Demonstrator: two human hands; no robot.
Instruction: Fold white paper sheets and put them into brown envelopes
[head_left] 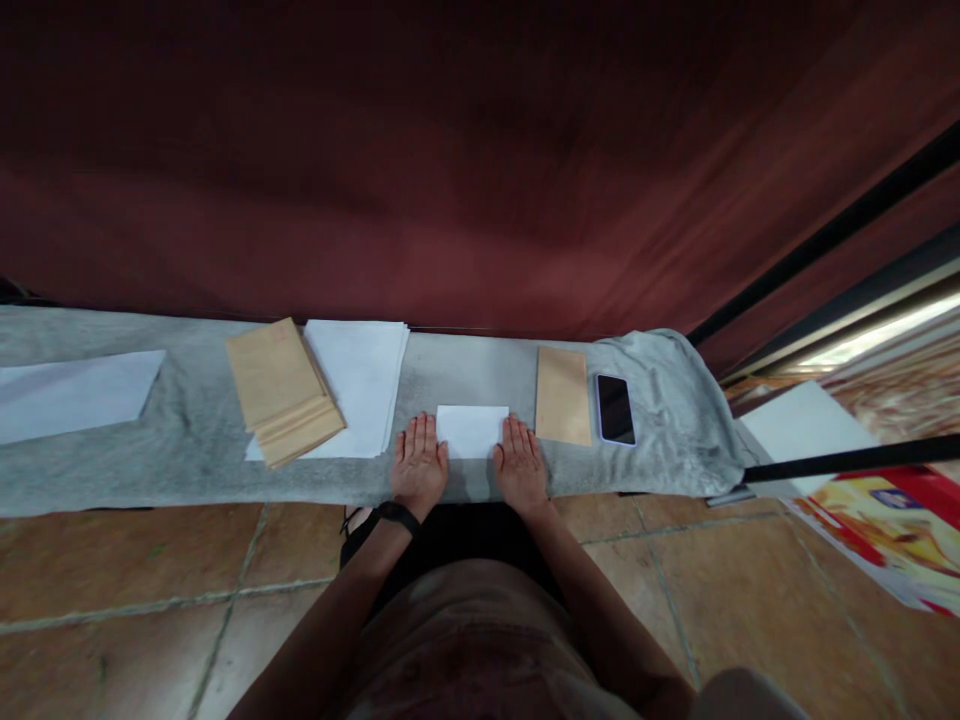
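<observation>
A small folded white paper [472,430] lies on the grey cloth-covered surface [187,460] right in front of me. My left hand [418,465] lies flat, fingers stretched out, on the paper's left edge. My right hand [520,462] lies flat on its right edge, fingers together and extended. Neither hand grips anything. A black band sits on my left wrist.
A stack of brown envelopes [281,400] rests on a pile of white sheets [360,385] to the left. A single brown envelope [563,395] and a black phone [615,408] lie to the right. Another white sheet [71,395] lies far left. A dark red curtain hangs behind.
</observation>
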